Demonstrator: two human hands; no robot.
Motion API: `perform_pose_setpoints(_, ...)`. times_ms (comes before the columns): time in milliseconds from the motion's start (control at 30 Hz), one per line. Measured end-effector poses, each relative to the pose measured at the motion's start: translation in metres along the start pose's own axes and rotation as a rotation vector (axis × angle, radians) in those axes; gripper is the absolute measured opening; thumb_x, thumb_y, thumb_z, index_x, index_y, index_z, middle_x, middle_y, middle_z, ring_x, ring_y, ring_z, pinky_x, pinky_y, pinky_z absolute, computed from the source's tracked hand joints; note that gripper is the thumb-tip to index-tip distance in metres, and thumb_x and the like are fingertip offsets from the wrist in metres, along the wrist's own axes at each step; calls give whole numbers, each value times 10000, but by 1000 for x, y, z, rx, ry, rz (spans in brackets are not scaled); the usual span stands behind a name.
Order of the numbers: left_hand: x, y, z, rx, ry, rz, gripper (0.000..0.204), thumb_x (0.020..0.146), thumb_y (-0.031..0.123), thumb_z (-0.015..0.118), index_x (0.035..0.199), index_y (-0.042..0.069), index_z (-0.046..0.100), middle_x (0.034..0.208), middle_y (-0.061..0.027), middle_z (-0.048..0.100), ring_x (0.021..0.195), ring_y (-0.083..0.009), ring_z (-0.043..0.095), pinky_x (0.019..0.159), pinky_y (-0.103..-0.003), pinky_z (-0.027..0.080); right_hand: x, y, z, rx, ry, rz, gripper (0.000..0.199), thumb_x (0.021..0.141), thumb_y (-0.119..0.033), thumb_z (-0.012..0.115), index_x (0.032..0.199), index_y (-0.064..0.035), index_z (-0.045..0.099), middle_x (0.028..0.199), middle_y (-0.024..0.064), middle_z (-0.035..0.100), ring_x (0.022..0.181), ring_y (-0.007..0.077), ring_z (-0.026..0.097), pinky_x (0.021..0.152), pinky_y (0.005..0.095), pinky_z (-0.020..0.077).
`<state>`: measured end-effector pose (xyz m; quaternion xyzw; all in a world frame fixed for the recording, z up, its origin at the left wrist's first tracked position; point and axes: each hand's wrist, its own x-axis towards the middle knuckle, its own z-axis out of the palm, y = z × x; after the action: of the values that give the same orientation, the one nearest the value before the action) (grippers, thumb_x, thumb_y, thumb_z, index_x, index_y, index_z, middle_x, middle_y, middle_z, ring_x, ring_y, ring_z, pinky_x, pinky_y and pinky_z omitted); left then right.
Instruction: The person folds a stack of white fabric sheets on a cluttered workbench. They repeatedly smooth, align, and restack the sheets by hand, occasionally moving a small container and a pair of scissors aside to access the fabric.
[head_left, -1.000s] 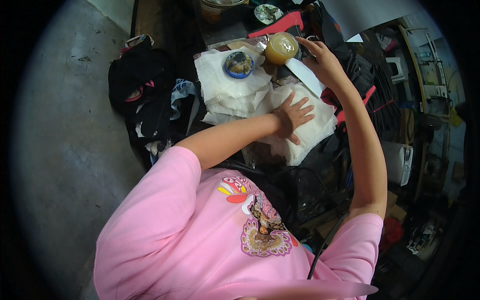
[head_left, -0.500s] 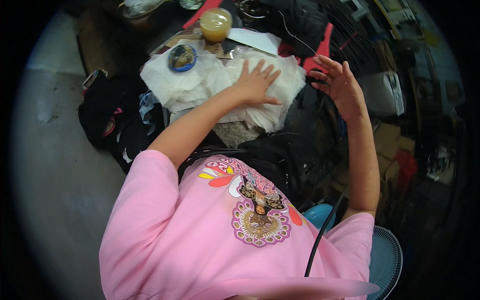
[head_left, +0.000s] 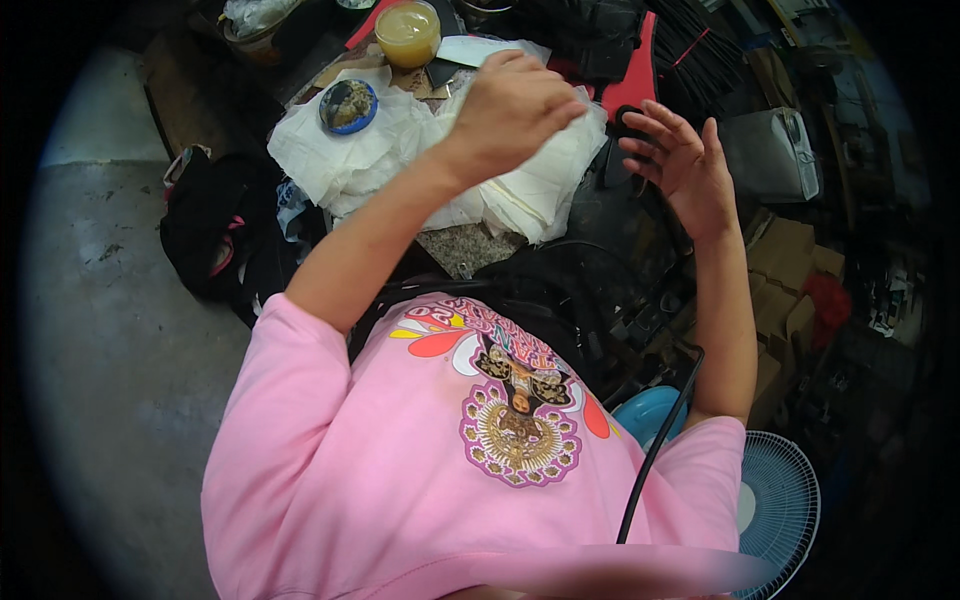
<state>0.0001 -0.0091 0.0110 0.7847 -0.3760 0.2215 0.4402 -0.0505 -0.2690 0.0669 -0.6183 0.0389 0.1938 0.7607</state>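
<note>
Above a stack of thin white cloth sheets [head_left: 535, 190] my left hand [head_left: 510, 115] is raised, its fingers curled and pressed together. Whatever they may hold is hidden from view. To the right of the stack, my right hand [head_left: 680, 170] hovers with palm turned inward and fingers apart, loosely curved. A small dark loop [head_left: 625, 118] shows beside its fingertips; I cannot tell whether they touch. More crumpled white sheets [head_left: 330, 165] lie to the left, with a round blue-rimmed dish [head_left: 348, 106] on top holding greyish bits.
Behind the sheets stands a clear cup of yellowish liquid [head_left: 408, 35], near a white paper piece [head_left: 490, 50]. Black cords [head_left: 700, 60] and a red strip [head_left: 630, 70] lie at the far right. Cardboard boxes [head_left: 780, 250] and a fan [head_left: 785, 510] are at my right, dark clothing [head_left: 205, 225] at left.
My left hand has lifted off the white sheets, where it lay flat with fingers spread, and its fingers have closed together. My right hand stays raised in nearly the same place.
</note>
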Motion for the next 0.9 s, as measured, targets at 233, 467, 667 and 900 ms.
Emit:
perform_pose_setpoints(233, -60, -90, -158, -77, 468, -463, 278, 982, 298, 636, 949, 30, 700, 834, -25, 701, 702, -85, 604, 661, -283, 496, 13, 5, -7, -85, -17, 75, 723, 1027, -610, 213, 1420, -68, 489, 1324, 130, 586, 1115, 219, 604, 990, 369, 454)
perform_pose_setpoints(467, -126, -143, -245, 1271, 170, -795, 982, 768, 268, 785, 1566, 177, 220, 1623, -236, 95, 1464, -527, 101, 1112, -707, 205, 61, -8, 19, -541, -49, -2, 499, 1062, -415, 392, 1369, -57, 557, 1237, 87, 622, 1068, 170, 600, 967, 321, 454)
perform_pose_setpoints(667, -86, -72, -125, 802, 288, -282, 768, 744, 219, 809, 1440, 130, 496, 1484, -160, 421, 1392, -350, 355, 1141, -462, 314, 147, -14, 76, -1558, -161, -642, 410, 955, -174, 579, 1360, -237, 584, 1251, 74, 597, 1147, 228, 568, 962, 309, 475)
perform_pose_setpoints(900, -95, 7, -15, 241, -187, -155, 233, 700, 152, 749, 888, 47, 662, 1097, -137, 619, 1119, -335, 564, 937, -424, 481, 216, 18, 143, -1986, -61, -1028, 551, 892, -60, 547, 1355, -356, 582, 1452, 72, 485, 1334, 311, 452, 1062, 425, 414)
